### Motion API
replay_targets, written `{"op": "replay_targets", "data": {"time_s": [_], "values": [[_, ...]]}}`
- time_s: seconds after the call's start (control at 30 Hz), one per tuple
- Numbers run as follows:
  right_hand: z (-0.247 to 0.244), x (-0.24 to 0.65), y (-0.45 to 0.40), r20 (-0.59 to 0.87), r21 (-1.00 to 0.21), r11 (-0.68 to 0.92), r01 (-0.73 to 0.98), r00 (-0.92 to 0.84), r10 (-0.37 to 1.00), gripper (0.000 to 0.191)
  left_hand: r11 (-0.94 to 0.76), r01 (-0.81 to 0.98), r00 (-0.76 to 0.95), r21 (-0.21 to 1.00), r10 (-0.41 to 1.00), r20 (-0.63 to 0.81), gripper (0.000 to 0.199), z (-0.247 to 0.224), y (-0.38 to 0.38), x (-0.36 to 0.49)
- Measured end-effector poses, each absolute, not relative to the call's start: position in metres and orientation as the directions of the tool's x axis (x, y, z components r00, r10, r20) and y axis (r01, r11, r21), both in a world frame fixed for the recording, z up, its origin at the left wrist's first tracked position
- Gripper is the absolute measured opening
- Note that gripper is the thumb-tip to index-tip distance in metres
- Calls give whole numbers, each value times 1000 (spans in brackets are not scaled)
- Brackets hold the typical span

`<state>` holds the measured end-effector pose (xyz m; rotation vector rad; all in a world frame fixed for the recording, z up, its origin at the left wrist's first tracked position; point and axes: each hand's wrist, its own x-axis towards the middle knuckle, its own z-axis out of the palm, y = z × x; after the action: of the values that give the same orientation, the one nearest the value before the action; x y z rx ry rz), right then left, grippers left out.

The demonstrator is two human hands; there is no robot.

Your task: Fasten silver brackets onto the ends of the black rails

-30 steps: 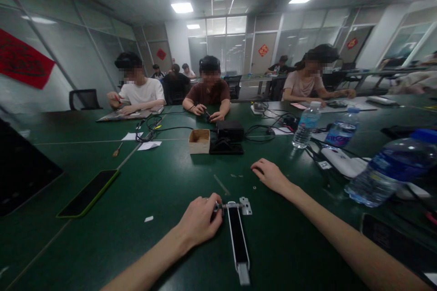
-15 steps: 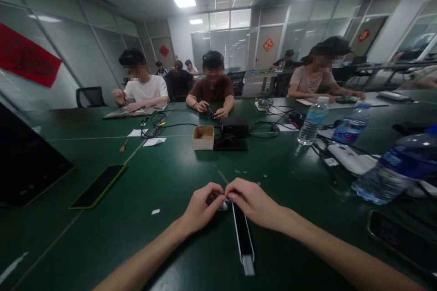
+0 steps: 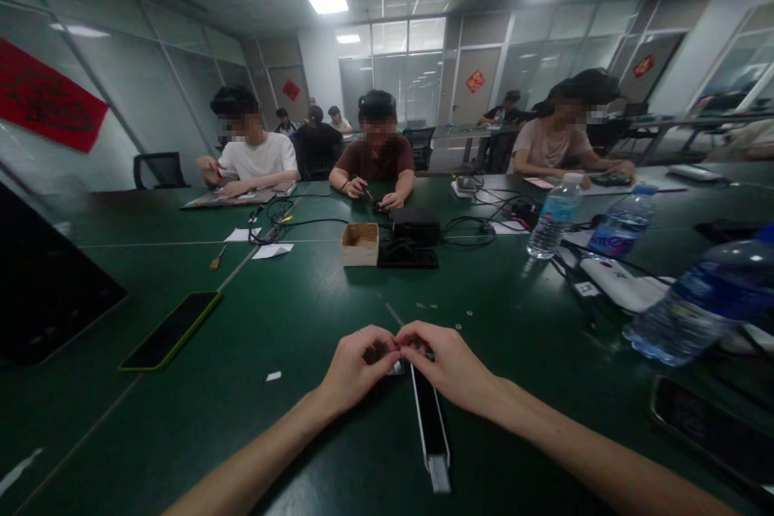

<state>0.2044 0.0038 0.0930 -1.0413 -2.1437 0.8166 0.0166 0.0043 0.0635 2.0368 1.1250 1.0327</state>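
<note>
My left hand point(image 3: 363, 359) and my right hand point(image 3: 444, 359) meet at the middle of the green table, thumbs and fingertips pinched together. What they pinch is small and mostly covered by the fingers. Under the fingertips shows a bit of a small whitish part point(image 3: 396, 368). A long, narrow black device with a white edge point(image 3: 429, 411) lies beneath my right hand and runs toward me. From its near end sticks a flat, silvery tab point(image 3: 440, 474). Beyond my fingers lies a thin, pale strip point(image 3: 393, 312), with small ring-like pieces point(image 3: 469, 313) to its right.
A phone with a green edge point(image 3: 172, 332) lies to the left, a dark phone point(image 3: 707, 427) to the right. Ahead stand a small open box point(image 3: 360, 251) and a black device point(image 3: 414, 227). Water bottles point(image 3: 701, 298) and cables are on the right. Several people sit across the table.
My hands stay together with only slight finger shifts; the right fingers are a little more curled. The long device has barely moved.
</note>
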Motion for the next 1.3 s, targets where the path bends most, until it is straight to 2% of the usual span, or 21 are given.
{"op": "replay_targets", "data": {"time_s": [0.13, 0.33, 0.63, 0.93, 1.17, 1.3], "values": [[94, 212, 8, 314, -674, 579, 459, -532, 787, 13, -463, 453, 332, 762, 881, 337, 11, 63, 3, 15], [73, 250, 16, 425, -552, 643, 530, -485, 764, 14, -516, 519, 433, 681, 846, 311, 9, 64, 6, 8], [60, 261, 18, 272, -489, 640, 592, -594, 757, 8, -458, 558, 447, 692, 868, 215, 10, 62, 10, 10], [63, 261, 16, 264, -459, 654, 601, -610, 747, 6, -428, 593, 405, 682, 891, 206, 9, 64, 9, 15], [61, 261, 17, 301, -446, 697, 561, -639, 707, 6, -455, 629, 403, 631, 884, 236, 7, 65, 6, 15], [61, 262, 17, 286, -455, 690, 563, -642, 712, 6, -454, 611, 406, 648, 883, 236, 5, 64, 7, 14]]}}
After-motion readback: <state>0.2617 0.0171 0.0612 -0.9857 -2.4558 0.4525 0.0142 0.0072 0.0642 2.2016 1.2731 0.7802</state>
